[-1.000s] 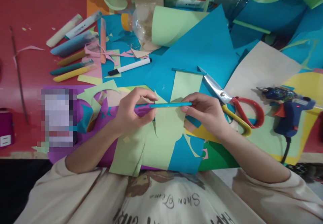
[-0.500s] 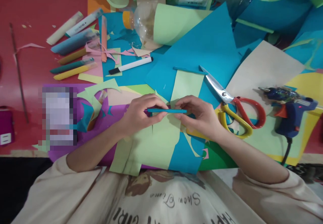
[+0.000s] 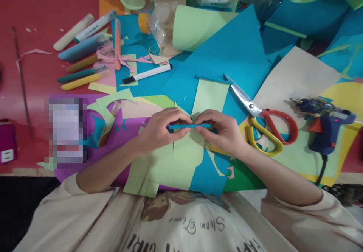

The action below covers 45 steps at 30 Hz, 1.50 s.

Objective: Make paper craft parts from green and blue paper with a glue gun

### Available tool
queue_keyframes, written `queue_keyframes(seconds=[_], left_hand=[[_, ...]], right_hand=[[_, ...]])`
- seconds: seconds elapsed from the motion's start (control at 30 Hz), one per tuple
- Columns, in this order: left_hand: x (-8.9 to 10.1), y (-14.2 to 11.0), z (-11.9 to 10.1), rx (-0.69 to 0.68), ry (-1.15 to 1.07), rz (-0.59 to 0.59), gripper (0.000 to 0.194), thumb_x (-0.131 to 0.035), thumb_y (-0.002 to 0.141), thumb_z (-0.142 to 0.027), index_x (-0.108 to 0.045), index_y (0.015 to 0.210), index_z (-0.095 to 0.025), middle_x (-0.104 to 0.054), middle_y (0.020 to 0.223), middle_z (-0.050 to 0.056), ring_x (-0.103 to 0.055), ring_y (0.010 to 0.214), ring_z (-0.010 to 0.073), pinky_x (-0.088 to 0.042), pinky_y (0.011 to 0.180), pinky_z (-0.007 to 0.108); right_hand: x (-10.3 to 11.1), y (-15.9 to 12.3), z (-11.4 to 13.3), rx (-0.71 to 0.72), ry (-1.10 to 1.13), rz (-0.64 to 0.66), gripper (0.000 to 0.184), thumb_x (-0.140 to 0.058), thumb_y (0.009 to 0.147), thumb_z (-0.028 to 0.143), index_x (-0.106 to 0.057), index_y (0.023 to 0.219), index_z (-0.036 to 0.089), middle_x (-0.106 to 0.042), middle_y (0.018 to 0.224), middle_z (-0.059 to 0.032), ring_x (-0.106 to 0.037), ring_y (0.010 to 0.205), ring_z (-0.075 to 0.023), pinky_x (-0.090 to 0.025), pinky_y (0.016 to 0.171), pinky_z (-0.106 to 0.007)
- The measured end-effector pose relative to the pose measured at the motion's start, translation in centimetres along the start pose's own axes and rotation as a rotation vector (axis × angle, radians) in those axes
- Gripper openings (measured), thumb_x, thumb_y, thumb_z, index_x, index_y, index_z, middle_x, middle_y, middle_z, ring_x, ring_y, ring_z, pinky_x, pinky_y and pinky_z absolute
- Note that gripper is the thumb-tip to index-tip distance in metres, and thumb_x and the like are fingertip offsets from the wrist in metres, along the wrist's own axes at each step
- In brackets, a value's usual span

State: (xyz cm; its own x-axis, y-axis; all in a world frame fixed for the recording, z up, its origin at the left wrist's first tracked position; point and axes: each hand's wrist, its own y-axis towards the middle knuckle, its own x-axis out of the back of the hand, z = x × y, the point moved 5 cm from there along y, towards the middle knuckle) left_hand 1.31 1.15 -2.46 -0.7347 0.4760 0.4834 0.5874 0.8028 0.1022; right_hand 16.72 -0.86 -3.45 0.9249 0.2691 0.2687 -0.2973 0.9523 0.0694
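Note:
A narrow blue paper strip (image 3: 202, 125), seen nearly edge-on, is pinched between my two hands. My left hand (image 3: 161, 127) closes thumb and fingers on its left part. The fingertips of my right hand (image 3: 219, 129) press on it just to the right, close to the left fingertips. Below the hands lie light green paper pieces (image 3: 170, 165) and a blue sheet (image 3: 208, 176). Beyond the hands, another thin blue strip (image 3: 212, 79) lies across the top of a pale green paper piece (image 3: 211, 95). Scissors (image 3: 252, 108) with red and yellow handles lie right of my right hand.
A blue glue gun (image 3: 326, 127) with its cord lies at the right. Several markers (image 3: 82, 47) are at the upper left, with a white marker (image 3: 147, 74) nearer. A plastic bottle (image 3: 163, 25) wrapped in green paper lies behind. A pixelated phone-like object (image 3: 66, 131) is at left.
Both hands stay in nearly the same place. The blue strip has shifted very slightly right, and the fingers have moved a little along it.

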Motion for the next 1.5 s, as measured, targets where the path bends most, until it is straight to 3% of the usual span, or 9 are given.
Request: queue_keyframes(seconds=[0.33,0.57,0.83,1.5], left_hand=[[0.0,0.1,0.2,0.028,0.007,-0.002,0.007,-0.061,0.084,-0.025,-0.066,0.084,-0.02,-0.073,0.085,0.002,-0.066,0.079,0.0141,-0.051,0.074,0.027],[0.7,0.3,0.3,0.041,-0.068,-0.046,0.007,-0.064,0.081,-0.023,-0.07,0.083,-0.019,-0.075,0.083,0.001,-0.066,0.075,0.0123,-0.05,0.07,0.024],[0.7,0.2,0.4,0.021,-0.104,-0.063,0.006,-0.065,0.081,-0.023,-0.07,0.078,-0.021,-0.074,0.077,0.0,-0.064,0.07,0.0119,-0.05,0.066,0.025],[0.9,0.3,1.2,0.129,-0.139,-0.111,0.023,-0.071,0.076,-0.03,-0.052,0.07,-0.019,-0.056,0.069,-0.003,-0.051,0.062,0.0088,-0.042,0.057,0.02]], right_hand=[[0.0,0.0,-0.1,-0.031,0.016,0.003,0.006,-0.062,0.082,0.025,-0.065,0.08,0.019,-0.071,0.082,-0.0057,-0.065,0.074,-0.015,-0.051,0.059,-0.026],[0.6,0.0,-0.1,-0.093,0.067,-0.074,0.005,-0.065,0.079,0.023,-0.065,0.077,0.019,-0.069,0.076,-0.0041,-0.063,0.068,-0.014,-0.049,0.054,-0.025],[0.5,-0.1,-0.2,-0.125,0.086,-0.051,0.007,-0.065,0.079,0.025,-0.065,0.077,0.018,-0.069,0.077,-0.0044,-0.063,0.069,-0.0139,-0.049,0.056,-0.026],[0.8,-0.1,-0.1,-0.08,0.055,-0.065,0.005,-0.066,0.08,0.022,-0.066,0.077,0.018,-0.069,0.076,-0.0043,-0.064,0.069,-0.0143,-0.05,0.058,-0.026]])
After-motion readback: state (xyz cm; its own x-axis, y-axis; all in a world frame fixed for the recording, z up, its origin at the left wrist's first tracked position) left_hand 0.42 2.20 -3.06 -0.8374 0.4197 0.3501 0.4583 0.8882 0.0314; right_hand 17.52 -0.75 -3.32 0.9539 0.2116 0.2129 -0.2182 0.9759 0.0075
